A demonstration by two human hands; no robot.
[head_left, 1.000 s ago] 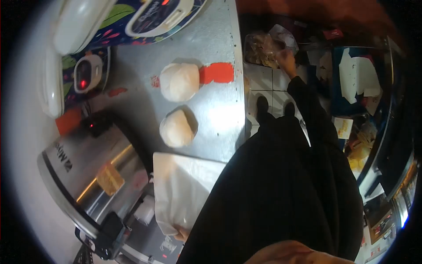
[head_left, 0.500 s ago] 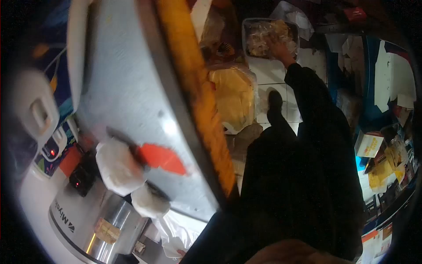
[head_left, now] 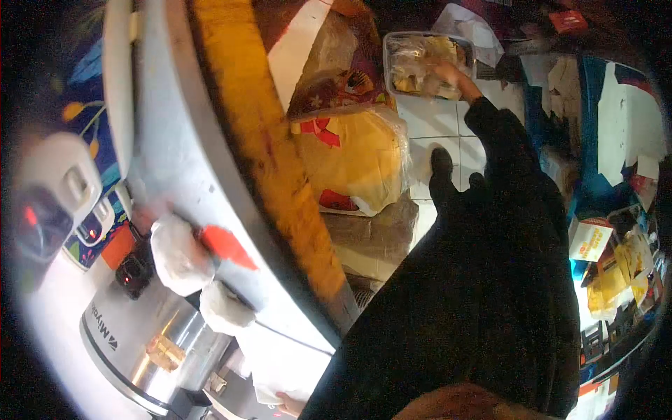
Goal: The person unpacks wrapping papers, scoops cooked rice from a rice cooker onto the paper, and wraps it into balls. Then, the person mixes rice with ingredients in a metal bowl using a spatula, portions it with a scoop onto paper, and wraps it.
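Reaching into a clear plastic tub (head_left: 386,61), the right hand (head_left: 448,72) is among its contents, the fingers too blurred to tell whether they grasp anything. The tub shows ahead of the feet, over or just past the pale floor tiles (head_left: 425,164). It looks light and thin-walled, likely to flex a little, and its rim should give the surest hold. The contents (head_left: 408,68), yellowish-brown and glossy with what seems to be clear film, look soft and perhaps slippery; pinching the loose film would probably crush them least. The tub itself is rectangular, open-topped and see-through. A crumpled clear bag (head_left: 472,31) lies just beside it; nearer the person is a yellow pack (head_left: 357,157) in clear wrap.

Farther out, the left hand (head_left: 289,404) seems to pinch the edge of a white sheet (head_left: 276,357), near two whitish bundles (head_left: 180,253) on the metal surface (head_left: 206,171).
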